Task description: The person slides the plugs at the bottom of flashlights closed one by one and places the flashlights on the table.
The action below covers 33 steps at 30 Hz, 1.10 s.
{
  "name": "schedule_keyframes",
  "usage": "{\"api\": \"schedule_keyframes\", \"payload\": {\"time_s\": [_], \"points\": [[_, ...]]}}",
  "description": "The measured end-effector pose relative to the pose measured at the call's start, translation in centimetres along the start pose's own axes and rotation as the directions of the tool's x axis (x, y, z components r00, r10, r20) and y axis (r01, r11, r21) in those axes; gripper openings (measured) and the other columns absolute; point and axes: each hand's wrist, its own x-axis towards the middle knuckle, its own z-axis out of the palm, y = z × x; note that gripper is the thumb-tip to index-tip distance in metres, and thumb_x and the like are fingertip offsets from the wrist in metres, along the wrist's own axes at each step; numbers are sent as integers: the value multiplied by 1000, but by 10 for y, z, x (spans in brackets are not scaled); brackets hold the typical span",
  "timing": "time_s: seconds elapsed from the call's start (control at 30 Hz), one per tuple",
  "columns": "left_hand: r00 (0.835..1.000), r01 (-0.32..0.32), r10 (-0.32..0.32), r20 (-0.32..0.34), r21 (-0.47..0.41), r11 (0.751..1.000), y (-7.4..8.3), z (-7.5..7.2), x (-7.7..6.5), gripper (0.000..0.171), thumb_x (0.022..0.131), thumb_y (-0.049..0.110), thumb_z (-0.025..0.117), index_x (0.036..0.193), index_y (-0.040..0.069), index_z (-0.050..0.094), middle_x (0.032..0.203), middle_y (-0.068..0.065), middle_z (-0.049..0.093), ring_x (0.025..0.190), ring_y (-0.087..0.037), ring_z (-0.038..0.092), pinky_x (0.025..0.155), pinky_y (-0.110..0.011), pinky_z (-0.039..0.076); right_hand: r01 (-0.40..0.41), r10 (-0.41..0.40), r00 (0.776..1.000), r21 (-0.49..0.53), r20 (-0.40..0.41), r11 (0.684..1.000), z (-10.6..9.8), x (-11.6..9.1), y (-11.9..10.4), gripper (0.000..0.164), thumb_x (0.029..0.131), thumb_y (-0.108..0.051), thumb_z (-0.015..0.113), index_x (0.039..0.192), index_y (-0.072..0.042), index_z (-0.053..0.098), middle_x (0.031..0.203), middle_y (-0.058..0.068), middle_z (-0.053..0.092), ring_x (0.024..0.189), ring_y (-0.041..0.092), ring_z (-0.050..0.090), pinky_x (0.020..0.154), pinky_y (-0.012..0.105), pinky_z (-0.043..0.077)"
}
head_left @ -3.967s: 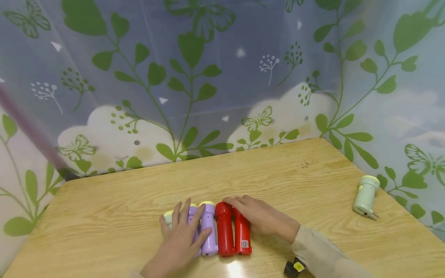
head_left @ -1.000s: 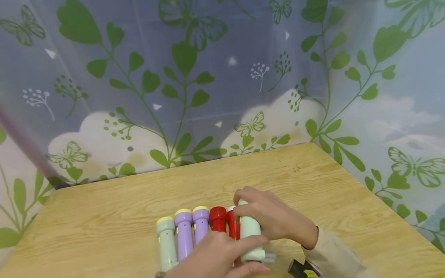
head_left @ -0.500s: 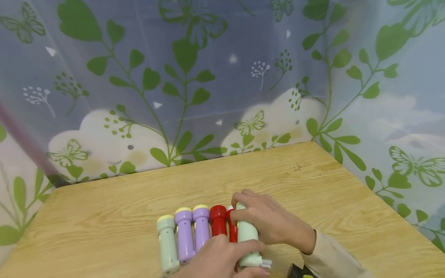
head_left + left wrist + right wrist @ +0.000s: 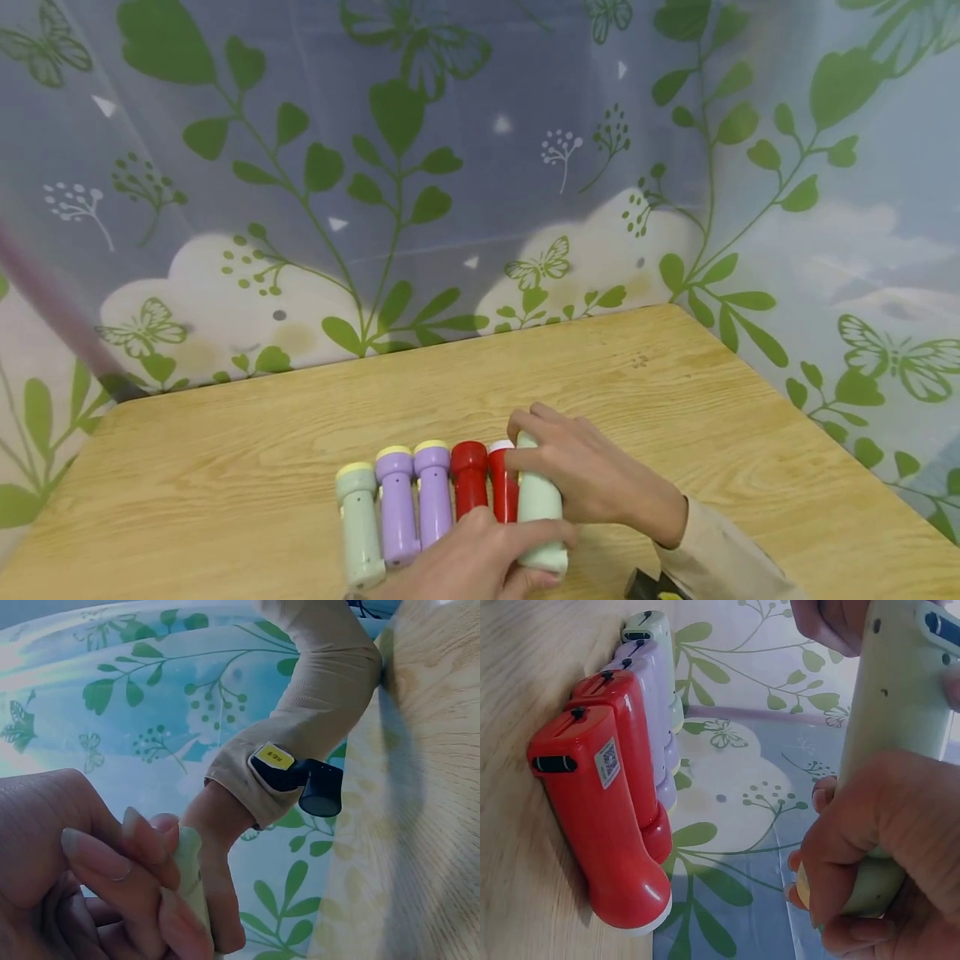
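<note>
A pale green flashlight point(image 4: 538, 504) is held up just right of a row of flashlights, above the table. My right hand point(image 4: 600, 475) grips it round its head end, as the right wrist view also shows. At its tail end, my left hand point(image 4: 465, 557) pinches it between thumb and fingers. No prongs stick out of the tail in the head view. The row beside it holds a green flashlight point(image 4: 362, 533), two purple flashlights point(image 4: 397, 512) and two red flashlights point(image 4: 470, 475). My left hand covers the lower ends of the red ones in the head view.
The wooden table point(image 4: 247, 492) reaches back to a printed leaf-and-butterfly curtain point(image 4: 420, 208). A black wrist device with a yellow label point(image 4: 276, 756) sits on my right sleeve.
Four seconds ago this green flashlight lay at the table's right side and both hands were on the row. Now both hold it. Its prongs, sticking out half a second ago, no longer show.
</note>
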Motion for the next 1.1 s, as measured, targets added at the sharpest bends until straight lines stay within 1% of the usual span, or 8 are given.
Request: {"api": "schedule_keyframes", "payload": {"time_s": [0.3, 0.47, 0.6, 0.73, 0.8, 0.87, 0.97, 1.1], "points": [[998, 13, -12, 67, -27, 1000, -1, 0, -2, 24, 97, 20, 59, 120, 16, 58, 77, 13, 49, 61, 8, 42, 62, -4, 40, 52, -52, 999, 42, 12, 998, 4, -3, 1, 27, 65, -14, 82, 83, -22, 62, 98, -2, 51, 84, 12, 41, 62, 17, 39], [999, 2, 1, 41, -75, 997, -6, 1, -8, 34, 96, 7, 57, 129, 15, 53, 64, 11, 44, 54, 10, 35, 55, -5, 37, 46, -47, 998, 43, 30, 998, 11, -8, 15, 29, 66, -16, 85, 87, -21, 65, 102, 1, 52, 87, 16, 44, 64, 21, 44], [989, 137, -140, -53, -60, 989, -12, -7, -23, 38, 94, 5, 59, 130, 16, 54, 62, 15, 51, 52, 10, 39, 53, -10, 40, -36, 35, 997, 15, 67, 999, 25, -22, 41, 37, 61, -8, 87, 88, -20, 64, 104, 3, 51, 90, 19, 45, 67, 28, 47], [939, 289, -283, -196, 3, 957, -30, -19, -46, 29, 90, 6, 64, 118, 13, 63, 70, 14, 58, 58, 4, 48, 54, -17, 45, -90, 88, 987, 9, 133, 996, 40, -38, 60, 46, 56, 8, 82, 89, -18, 62, 107, 6, 51, 93, 22, 44, 71, 34, 48], [899, 372, -331, -288, 98, 923, -42, -22, -56, 27, 86, 4, 68, 112, 11, 66, 77, 10, 61, 65, -2, 53, 57, -21, 48, -104, 100, 981, 16, 167, 994, 45, -42, 65, 50, 55, 12, 78, 91, -18, 61, 109, 7, 50, 95, 23, 44, 73, 35, 48], [846, 468, -368, -386, 208, 859, -55, -22, -64, 28, 82, 4, 71, 109, 8, 67, 88, 2, 63, 76, -12, 58, 64, -29, 51, -125, 118, 972, 23, 201, 992, 48, -43, 67, 53, 56, 15, 75, 93, -19, 60, 111, 6, 49, 97, 23, 43, 76, 36, 48], [755, 624, -457, -471, 302, 720, -70, -21, -72, 38, 82, 13, 74, 118, 7, 63, 113, -11, 59, 101, -32, 56, 79, -51, 49, -168, 153, 956, 40, 252, 985, 50, -43, 66, 59, 54, 19, 74, 96, -19, 58, 115, 6, 46, 100, 24, 43, 79, 38, 49], [684, 711, -526, -505, 299, 637, -83, -19, -77, 54, 87, 25, 71, 133, 4, 52, 137, -24, 43, 123, -50, 39, 85, -72, 36, -208, 175, 942, 89, 288, 974, 53, -39, 62, 64, 53, 25, 68, 98, -17, 54, 116, 5, 44, 102, 23, 41, 82, 37, 49]]}}
